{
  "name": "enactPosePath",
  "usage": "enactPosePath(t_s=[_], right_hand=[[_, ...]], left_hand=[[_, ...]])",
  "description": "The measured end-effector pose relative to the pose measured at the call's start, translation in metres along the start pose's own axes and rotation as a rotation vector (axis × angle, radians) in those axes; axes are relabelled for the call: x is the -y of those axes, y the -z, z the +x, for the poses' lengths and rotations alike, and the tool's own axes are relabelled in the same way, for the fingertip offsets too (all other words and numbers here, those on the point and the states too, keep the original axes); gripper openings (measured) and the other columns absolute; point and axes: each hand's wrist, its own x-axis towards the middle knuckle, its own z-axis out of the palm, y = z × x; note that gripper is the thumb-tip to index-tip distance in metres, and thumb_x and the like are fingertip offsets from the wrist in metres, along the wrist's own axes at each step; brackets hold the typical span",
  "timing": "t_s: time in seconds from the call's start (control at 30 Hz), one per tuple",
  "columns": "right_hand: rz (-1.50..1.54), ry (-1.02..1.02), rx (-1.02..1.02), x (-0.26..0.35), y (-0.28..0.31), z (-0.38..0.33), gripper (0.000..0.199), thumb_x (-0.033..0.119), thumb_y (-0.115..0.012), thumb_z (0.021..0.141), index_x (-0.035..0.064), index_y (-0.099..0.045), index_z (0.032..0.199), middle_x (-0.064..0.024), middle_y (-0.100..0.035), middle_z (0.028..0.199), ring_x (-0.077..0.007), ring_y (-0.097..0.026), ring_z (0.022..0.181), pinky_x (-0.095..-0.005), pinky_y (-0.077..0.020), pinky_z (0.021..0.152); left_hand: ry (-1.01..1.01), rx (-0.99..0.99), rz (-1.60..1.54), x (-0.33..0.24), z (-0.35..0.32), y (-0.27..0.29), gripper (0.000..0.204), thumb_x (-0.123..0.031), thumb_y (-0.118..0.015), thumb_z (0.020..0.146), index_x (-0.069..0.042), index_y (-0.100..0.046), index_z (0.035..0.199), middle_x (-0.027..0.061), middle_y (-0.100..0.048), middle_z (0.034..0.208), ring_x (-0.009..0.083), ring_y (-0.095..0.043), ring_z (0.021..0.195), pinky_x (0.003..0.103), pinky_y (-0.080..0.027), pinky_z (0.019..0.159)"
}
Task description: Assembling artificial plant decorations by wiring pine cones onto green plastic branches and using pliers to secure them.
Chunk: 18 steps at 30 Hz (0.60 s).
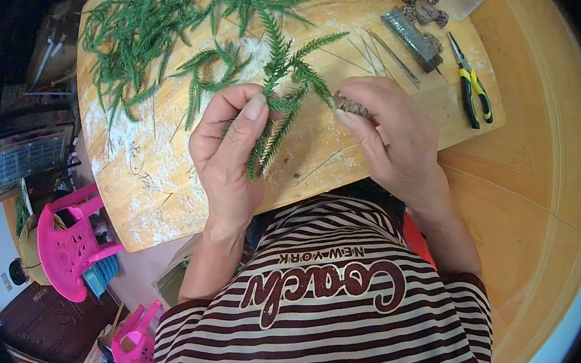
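My left hand (229, 134) pinches the stem of a green artificial pine sprig (313, 80) between thumb and fingers. The sprig's needled branches spread up and to the right, with others hanging below the thumb. In my right hand (405, 133) is a small brown pine cone (354, 107), gripped between thumb and fingertips. One branch tip of the sprig reaches to the cone; I cannot tell whether they are joined. Both hands are above the near part of the wooden table (164, 205).
A heap of green pine sprigs (145, 23) covers the far left. Loose thin wires (384, 55), a grey oblong bundle (411, 38) and several pine cones (426, 15) lie at the far right, near yellow-and-black pliers (466, 86). White flecks dust the tabletop. Pink plastic chairs (63, 251) stand at left.
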Motion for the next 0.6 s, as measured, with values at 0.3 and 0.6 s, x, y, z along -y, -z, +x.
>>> enactPosePath(t_s=[0.3, 0.6], right_hand=[[0.017, 0.142, -0.072, 0.002, -0.016, 0.007, 0.032, -0.006, -0.068, 0.074, -0.0032, -0.055, 0.103, -0.0173, -0.063, 0.096, -0.0258, -0.064, 0.08, -0.0285, -0.0514, 0.063], [0.173, -0.089, 0.123, 0.006, -0.005, 0.008, 0.035, -0.005, -0.065, 0.078, -0.0033, -0.051, 0.11, -0.016, -0.062, 0.1, -0.0215, -0.064, 0.089, -0.0286, -0.0521, 0.072]], left_hand=[[-0.002, 0.011, 0.008, 0.004, -0.007, -0.007, 0.014, -0.004, -0.056, 0.088, 0.004, -0.06, 0.099, 0.0069, -0.062, 0.09, 0.0116, -0.057, 0.08, 0.023, -0.046, 0.076], [-0.079, 0.057, 0.15, 0.006, -0.008, -0.008, 0.01, -0.004, -0.058, 0.087, 0.004, -0.06, 0.093, 0.0031, -0.057, 0.087, 0.0074, -0.049, 0.077, 0.02, -0.039, 0.072]])
